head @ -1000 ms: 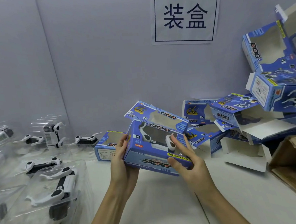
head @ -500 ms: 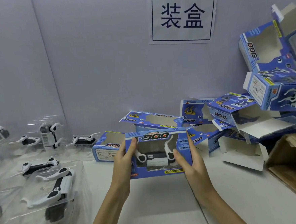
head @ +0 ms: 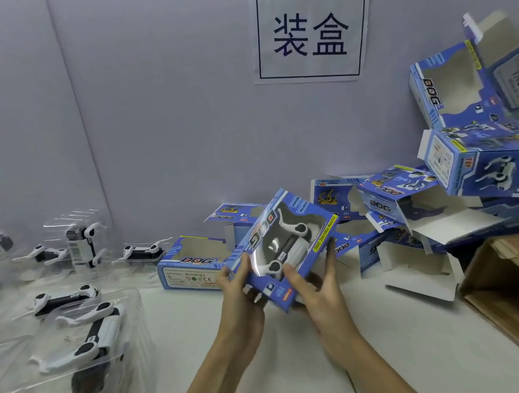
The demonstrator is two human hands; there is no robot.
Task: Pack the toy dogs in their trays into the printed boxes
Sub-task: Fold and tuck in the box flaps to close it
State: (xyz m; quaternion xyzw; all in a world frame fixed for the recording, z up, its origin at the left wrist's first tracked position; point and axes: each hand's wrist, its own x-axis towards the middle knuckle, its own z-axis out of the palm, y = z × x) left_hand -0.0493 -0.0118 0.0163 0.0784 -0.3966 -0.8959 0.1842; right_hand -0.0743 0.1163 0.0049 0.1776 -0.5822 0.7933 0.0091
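Both hands hold a blue printed box (head: 296,207) above the white table, tilted with its window facing me. A white and black toy dog (head: 289,243) shows through the window. My left hand (head: 240,296) grips the box's lower left corner, thumb on the front edge. My right hand (head: 317,290) grips its lower right end, thumb on the window face. Several toy dogs in clear trays (head: 86,334) lie on the left. An open box (head: 192,262) lies behind my left hand.
A heap of open printed boxes (head: 406,210) leans against the wall at the right. A brown carton (head: 510,289) stands at the right edge. A paper sign (head: 311,33) hangs on the grey wall. Bare white tabletop (head: 186,355) lies under my forearms.
The box has turned from lying level with its window toward me to a diagonal tilt, its left end down. Both hands have shifted to the lower end.
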